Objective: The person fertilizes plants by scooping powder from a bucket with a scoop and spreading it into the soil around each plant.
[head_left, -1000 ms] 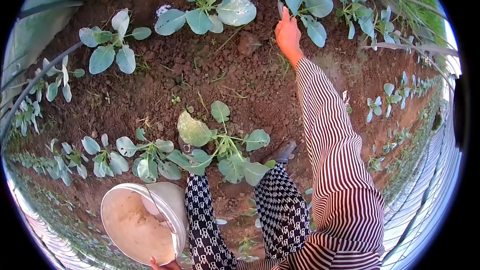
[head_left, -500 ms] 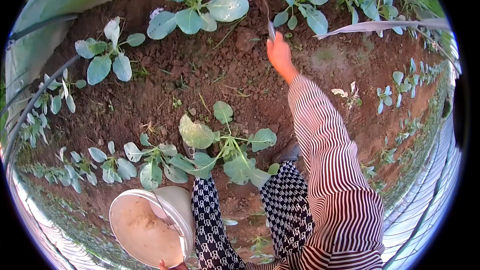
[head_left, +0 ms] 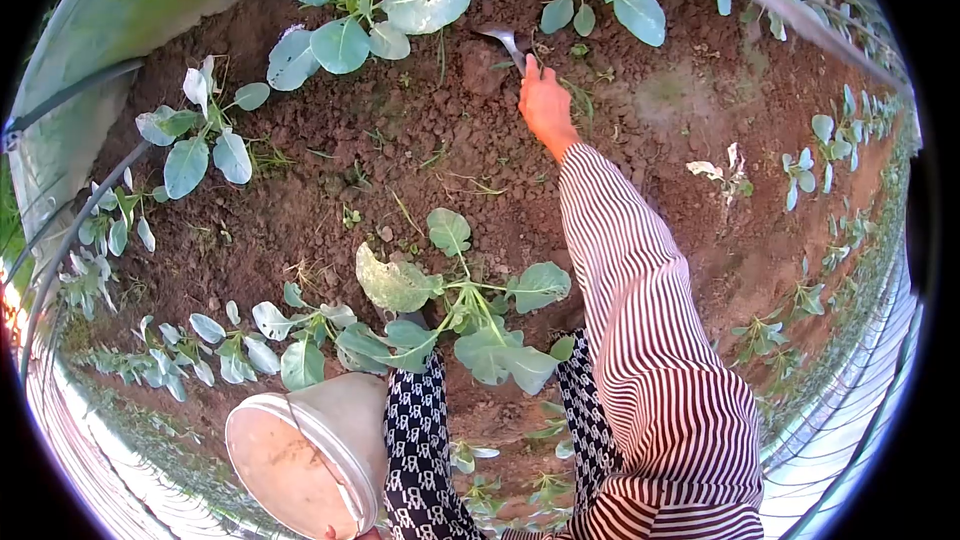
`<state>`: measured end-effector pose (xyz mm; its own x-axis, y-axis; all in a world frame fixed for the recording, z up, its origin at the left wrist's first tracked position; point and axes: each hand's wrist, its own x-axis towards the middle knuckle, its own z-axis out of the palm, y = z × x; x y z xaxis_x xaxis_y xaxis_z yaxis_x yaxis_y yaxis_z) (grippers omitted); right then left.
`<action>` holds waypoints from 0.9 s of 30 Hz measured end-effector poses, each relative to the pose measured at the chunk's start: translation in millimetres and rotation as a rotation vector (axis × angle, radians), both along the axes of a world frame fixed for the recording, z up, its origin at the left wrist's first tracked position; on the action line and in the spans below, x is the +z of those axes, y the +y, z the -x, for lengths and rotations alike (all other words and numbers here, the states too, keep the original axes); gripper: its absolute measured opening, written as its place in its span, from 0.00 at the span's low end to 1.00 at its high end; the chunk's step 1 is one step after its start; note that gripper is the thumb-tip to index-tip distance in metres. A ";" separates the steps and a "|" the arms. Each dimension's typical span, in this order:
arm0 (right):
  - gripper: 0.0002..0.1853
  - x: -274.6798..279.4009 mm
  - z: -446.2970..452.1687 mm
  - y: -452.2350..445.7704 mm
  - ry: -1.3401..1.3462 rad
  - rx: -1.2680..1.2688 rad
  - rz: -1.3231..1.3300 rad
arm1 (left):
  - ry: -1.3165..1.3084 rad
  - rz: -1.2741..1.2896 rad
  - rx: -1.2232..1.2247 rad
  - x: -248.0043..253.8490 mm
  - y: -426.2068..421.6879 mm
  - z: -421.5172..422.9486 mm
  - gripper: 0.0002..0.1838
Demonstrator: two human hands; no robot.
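My right hand is closed around the handle of a small sickle. Its curved metal blade lies at the soil between two leafy cabbage-like plants at the top. Down at the lower edge, a sliver of my left hand shows at the rim of a white bucket; most of that hand is out of view. The bucket tips toward the left, and its pale, dirt-stained inside shows. Just in front of my legs grows another plant with a yellowed leaf.
Brown, crumbly soil runs between rows of plants. A withered plant stands to the right. A pale strip crosses the upper right, dark hoses lie left, and plastic sheeting borders the bed.
My right hand has shifted slightly up and left, and the sickle blade has turned leftward onto the soil. The view has moved a little; the bucket is tipped differently, with less of my left hand showing.
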<state>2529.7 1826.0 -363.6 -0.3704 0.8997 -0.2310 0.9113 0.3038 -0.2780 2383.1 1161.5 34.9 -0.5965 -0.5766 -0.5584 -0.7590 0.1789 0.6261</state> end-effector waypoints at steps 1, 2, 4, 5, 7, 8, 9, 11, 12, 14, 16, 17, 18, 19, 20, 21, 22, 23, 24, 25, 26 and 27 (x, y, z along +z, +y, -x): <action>0.25 -4.0 -4.2 1.0 0.079 -0.024 -0.012 | -0.005 -0.010 0.011 -1.3 0.1 -1.7 0.21; 0.23 -9.2 -8.2 0.0 0.132 -0.007 -0.030 | -0.009 -0.013 0.019 -3.0 -0.6 -3.4 0.21; 0.21 0.0 5.9 17.0 0.250 0.034 -0.088 | -0.015 -0.032 0.038 -9.2 -2.6 -7.4 0.22; 0.19 9.0 16.2 25.4 0.222 0.017 -0.077 | -0.014 -0.042 0.048 -11.3 -5.7 -9.0 0.23; 0.19 18.4 38.6 59.4 0.035 0.079 -0.124 | -0.001 -0.063 0.063 -13.2 -12.0 -11.3 0.24; 0.19 23.8 48.9 69.8 -0.057 0.108 -0.147 | 0.003 -0.072 0.070 -14.3 -14.8 -12.0 0.24; 0.20 30.0 50.8 75.4 -0.060 0.132 -0.148 | 0.010 -0.082 0.080 -15.5 -18.4 -14.2 0.24; 0.22 53.5 38.7 60.3 0.093 0.062 -0.123 | 0.011 -0.106 0.112 -18.7 -25.0 -17.3 0.25; 0.22 61.2 33.1 56.5 0.165 0.031 -0.106 | 0.012 -0.118 0.134 -18.7 -27.9 -19.4 0.26; 0.23 61.2 25.8 65.1 0.179 -0.038 -0.155 | 0.006 -0.138 0.168 -21.8 -36.2 -24.0 0.27; 0.24 37.3 23.0 73.4 0.226 -0.085 -0.287 | 0.008 -0.150 0.194 -23.1 -43.7 -29.1 0.28; 0.22 19.1 31.7 87.7 0.236 -0.118 -0.228 | 0.012 -0.157 0.210 -23.1 -51.5 -32.3 0.28; 0.20 -2.5 42.6 101.8 0.249 -0.150 -0.164 | 0.023 -0.172 0.223 -24.7 -65.5 -37.5 0.28; 0.17 -29.6 47.7 123.5 0.238 0.028 -0.312 | 0.056 -0.191 0.242 -26.1 -87.7 -44.2 0.29; 0.15 -48.9 55.2 127.7 0.229 0.206 -0.451 | 0.106 -0.229 0.271 -28.0 -125.1 -52.9 0.29; 0.10 -5.9 73.1 110.7 0.257 -0.020 -0.126 | 0.172 -0.257 0.324 -29.9 -159.4 -69.8 0.30; 0.11 -15.7 64.2 101.8 0.297 0.242 -0.350 | 0.113 -0.296 0.392 -11.5 -116.2 -59.8 0.29; 0.15 23.2 67.9 66.5 0.306 0.116 -0.199 | 0.059 -0.347 0.464 -1.0 -75.2 -52.4 0.29; 0.19 32.6 57.7 40.1 0.372 0.163 -0.274 | 0.000 -0.403 0.535 0.7 -48.9 -48.5 0.29; 0.18 37.7 47.0 11.1 0.312 0.121 -0.295 | 0.036 -0.375 0.496 -0.9 -36.2 -47.1 0.28; 0.17 39.7 34.0 -14.8 0.303 0.030 -0.025 | -0.007 -0.380 0.488 -1.0 -39.2 -47.4 0.30; 0.15 48.9 28.9 -45.7 0.200 -0.039 0.089 | 0.007 -0.380 0.509 3.0 -23.7 -41.4 0.31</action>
